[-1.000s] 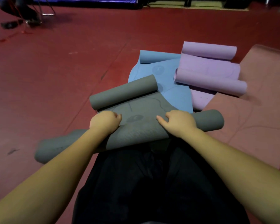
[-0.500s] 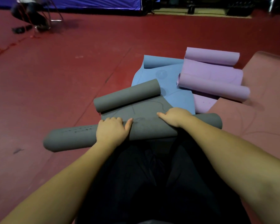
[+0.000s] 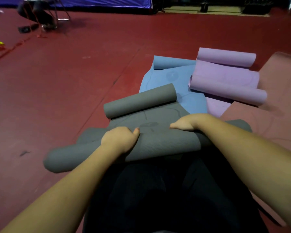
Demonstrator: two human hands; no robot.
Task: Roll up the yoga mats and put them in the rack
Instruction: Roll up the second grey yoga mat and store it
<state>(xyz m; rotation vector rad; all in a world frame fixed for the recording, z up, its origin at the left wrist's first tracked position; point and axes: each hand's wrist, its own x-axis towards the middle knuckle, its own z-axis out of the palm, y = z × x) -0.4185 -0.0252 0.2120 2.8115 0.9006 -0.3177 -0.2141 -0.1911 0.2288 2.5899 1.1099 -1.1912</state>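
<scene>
The fingers [image 3: 123,132] of the left hand [image 3: 118,139] curl over the top of the near roll of the grey mat [image 3: 158,143], thumb pointing toward the middle, so that hand grasps the roll from above. The right hand [image 3: 187,123] lies on the same roll further along, thumb stretched inward. Its fingers are turned away from the camera, so it probably clamps the roll too, though I cannot tell for sure. Two hands spread along the roll make sense: a wide, soft mat only winds straight if both ends advance together, and pressing down keeps the coil tight.

The grey mat lies on the red floor [image 3: 74,98] right in front of the person's dark-clothed legs [image 3: 166,190]. Its far end has curled into its own small tube [image 3: 139,100], leaving only a short flat stretch between the two rolls, so I judge this mat partly rolled. Beyond it a blue mat [image 3: 171,76] and a purple mat [image 3: 225,78] lie loosely curled and overlapping, not yet rolled, and a reddish mat [image 3: 267,115] lies flat at the right.

No rack is in view. The left end of the near roll looks sagged and blurred, so its tightness is hard to judge. The arms hide part of the roll. The dim top-left corner shows a chair-like frame [image 3: 57,14] too dark to read.
</scene>
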